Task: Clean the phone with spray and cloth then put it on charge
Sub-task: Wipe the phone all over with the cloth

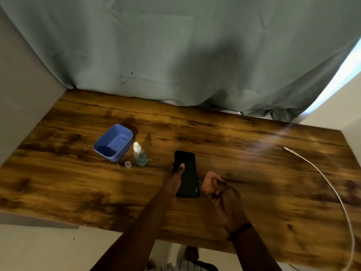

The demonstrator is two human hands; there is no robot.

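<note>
A black phone [188,173] is held over the middle of the wooden table [254,153], screen up. My left hand [174,179] grips its left edge, thumb resting on the glass. Just right of the phone, my right hand [226,200] is closed on a crumpled pink cloth [210,183]. A small clear spray bottle [139,155] with bluish liquid and a white nozzle stands upright to the left, its loose cap [128,164] beside it. A white charging cable [332,192] curves along the right side, its plug end lying at the far right.
A blue plastic tub [114,142] sits tilted just left of the spray bottle. A grey-green curtain [175,55] hangs behind the table's far edge. The table's near edge runs under my forearms, with pale floor below.
</note>
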